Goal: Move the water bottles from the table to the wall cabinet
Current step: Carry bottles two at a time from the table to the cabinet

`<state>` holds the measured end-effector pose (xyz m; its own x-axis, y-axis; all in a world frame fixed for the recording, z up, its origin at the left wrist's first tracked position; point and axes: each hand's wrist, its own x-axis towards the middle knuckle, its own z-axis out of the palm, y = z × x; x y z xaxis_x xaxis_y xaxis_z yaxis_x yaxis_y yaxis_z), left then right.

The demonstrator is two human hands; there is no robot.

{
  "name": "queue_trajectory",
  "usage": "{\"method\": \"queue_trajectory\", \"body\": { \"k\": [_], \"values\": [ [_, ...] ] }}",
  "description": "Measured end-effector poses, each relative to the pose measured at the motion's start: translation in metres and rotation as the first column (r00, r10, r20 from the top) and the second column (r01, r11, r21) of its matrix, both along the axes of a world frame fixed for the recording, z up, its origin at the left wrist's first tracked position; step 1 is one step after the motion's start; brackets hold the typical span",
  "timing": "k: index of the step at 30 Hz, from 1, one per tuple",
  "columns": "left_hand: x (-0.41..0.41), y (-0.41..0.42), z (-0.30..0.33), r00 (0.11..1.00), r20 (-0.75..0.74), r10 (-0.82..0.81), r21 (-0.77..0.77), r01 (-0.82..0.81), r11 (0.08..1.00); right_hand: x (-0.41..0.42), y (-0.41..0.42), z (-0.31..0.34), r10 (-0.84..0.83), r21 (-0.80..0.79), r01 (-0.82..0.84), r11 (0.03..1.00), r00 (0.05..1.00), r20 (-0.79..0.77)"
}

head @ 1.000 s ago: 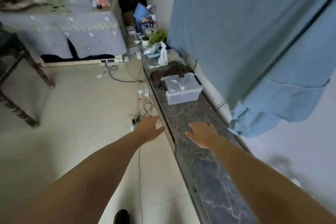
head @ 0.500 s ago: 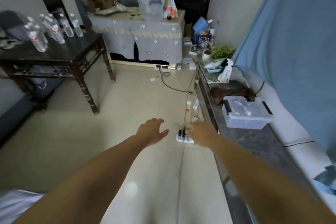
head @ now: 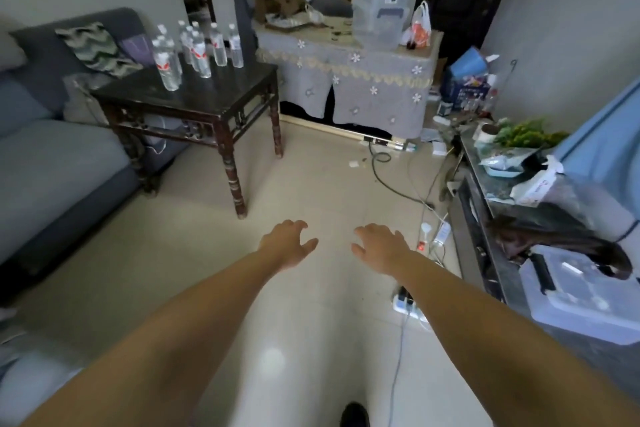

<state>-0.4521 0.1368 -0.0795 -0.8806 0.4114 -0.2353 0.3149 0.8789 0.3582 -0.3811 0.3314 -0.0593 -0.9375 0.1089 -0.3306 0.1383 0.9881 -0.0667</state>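
Several clear water bottles [head: 194, 48] with red-and-white labels stand upright on a dark wooden table [head: 221, 97] at the upper left. My left hand [head: 287, 243] and my right hand [head: 379, 244] reach out over the tiled floor, well short of the table, fingers loosely spread and holding nothing. No wall cabinet is in sight.
A grey sofa [head: 45, 156] runs along the left. A cloth-covered table [head: 349, 80] with plastic bins stands at the back. A cluttered low counter [head: 485, 191] with a clear box [head: 581, 302] lines the right. Power strips [head: 408, 302] and cables lie on the floor beside it.
The view has swung left from the counter and blue curtain toward the room's middle. The table with bottles has come into view and drawn nearer. Both hands stay open.
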Motion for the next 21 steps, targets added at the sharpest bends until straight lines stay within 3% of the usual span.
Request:
{"method": "queue_trajectory", "body": {
  "k": [12, 21],
  "values": [
    [-0.237, 0.031, 0.009, 0.978, -0.03, 0.205, -0.007, -0.206, 0.979, -0.282, 0.052, 0.004, 0.151, 0.02, -0.15, 0.988, 0.987, -0.056],
    [-0.371, 0.037, 0.011, 0.943, 0.023, 0.331, 0.049, -0.332, 0.942, -0.436, 0.058, 0.008, 0.242, 0.006, -0.242, 0.97, 0.97, -0.024]
  ]
}}
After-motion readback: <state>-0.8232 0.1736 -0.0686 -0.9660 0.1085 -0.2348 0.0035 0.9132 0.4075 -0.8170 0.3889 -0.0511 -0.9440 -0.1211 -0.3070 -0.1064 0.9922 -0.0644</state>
